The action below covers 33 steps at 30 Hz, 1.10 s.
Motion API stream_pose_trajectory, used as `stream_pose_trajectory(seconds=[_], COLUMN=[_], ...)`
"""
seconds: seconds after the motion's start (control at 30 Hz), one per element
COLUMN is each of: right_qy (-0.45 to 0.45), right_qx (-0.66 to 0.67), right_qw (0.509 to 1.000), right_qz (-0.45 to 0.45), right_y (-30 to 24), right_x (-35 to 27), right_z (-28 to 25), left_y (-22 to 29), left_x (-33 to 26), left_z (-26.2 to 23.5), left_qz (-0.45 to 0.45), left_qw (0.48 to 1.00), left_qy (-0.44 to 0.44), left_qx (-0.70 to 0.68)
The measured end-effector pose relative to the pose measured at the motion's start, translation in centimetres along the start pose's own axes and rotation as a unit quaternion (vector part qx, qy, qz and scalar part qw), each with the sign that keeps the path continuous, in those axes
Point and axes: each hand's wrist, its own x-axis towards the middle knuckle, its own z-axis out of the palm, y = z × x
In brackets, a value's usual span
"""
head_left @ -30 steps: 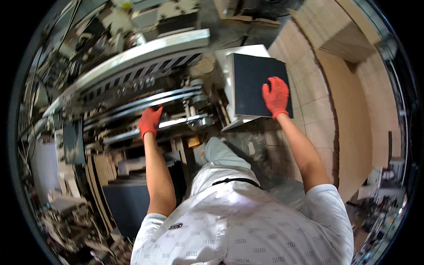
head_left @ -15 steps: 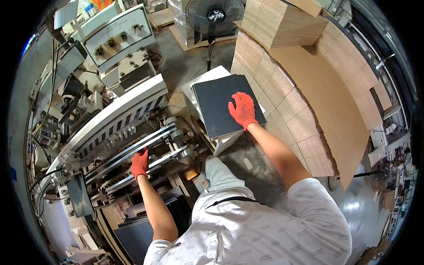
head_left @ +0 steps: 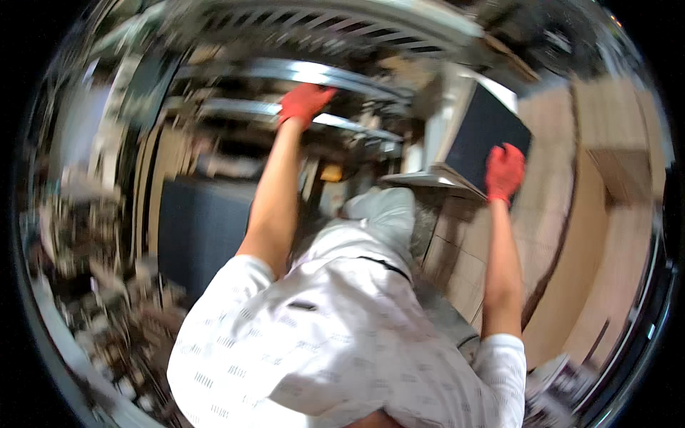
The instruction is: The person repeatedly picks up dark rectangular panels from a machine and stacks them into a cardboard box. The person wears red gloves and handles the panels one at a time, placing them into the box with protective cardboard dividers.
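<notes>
My left hand (head_left: 305, 104), in a red glove, reaches over the machine's metal rails (head_left: 239, 108). Its fingers stretch to the right with nothing visible in them. My right hand (head_left: 505, 173), also red-gloved, is at the right edge of a stack of black sheets (head_left: 479, 121). Blur and the turned glove hide how its fingers are bent and whether they grip a sheet. The stack rests on a white board (head_left: 421, 180). Another stack of black sheets (head_left: 203, 228) lies at the left, below the rails.
Brown cardboard stacks (head_left: 546, 178) stand along the right, with a large brown sheet (head_left: 581, 242) on them. Across the far side runs a striped machine guard (head_left: 342, 25). A blurred fan (head_left: 560, 46) is at the far right. My leg (head_left: 385, 214) is between the machine and the cardboard.
The view has swung left, shifting the machine and black stack rightward. My right hand has gone from lying spread on the black sheets to their right edge. My left hand stays over the rails.
</notes>
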Motion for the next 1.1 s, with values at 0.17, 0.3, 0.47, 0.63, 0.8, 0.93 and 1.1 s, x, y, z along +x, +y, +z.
stream_pose_trajectory(seconds=[0.17,0.3,0.47,0.63,0.8,0.93,1.1], right_qy=[-0.049,-0.073,-0.091,-0.107,-0.121,-0.134,-0.148], right_qx=[-0.040,-0.020,-0.018,-0.029,-0.039,-0.030,-0.047], right_qw=[0.997,0.997,0.995,0.993,0.990,0.989,0.987], right_qz=[-0.039,-0.023,-0.027,-0.046,-0.052,-0.052,-0.045], right_y=[2.0,1.7,2.0,2.0,2.6,1.3,1.9], right_x=[-0.5,-0.1,-0.1,0.2,-0.2,0.5,0.5], right_z=[1.5,1.2,1.0,0.7,0.7,0.7,0.7], left_y=[-1.5,-0.9,-2.8,-13.6,-19.6,-24.1,-22.7], left_x=[-0.9,-2.4,-10.8,-21.0,-17.8,-15.8,-14.6], left_z=[1.0,1.0,8.4,27.7,36.0,41.0,41.6], left_qz=[-0.033,0.050,0.116,-0.150,-0.423,-0.382,-0.368], left_qw=[0.993,0.948,0.821,0.924,0.751,0.813,0.779], left_qy=[0.108,0.287,0.534,0.149,0.128,0.148,0.189], left_qx=[-0.032,-0.127,-0.164,-0.319,-0.491,-0.413,-0.472])
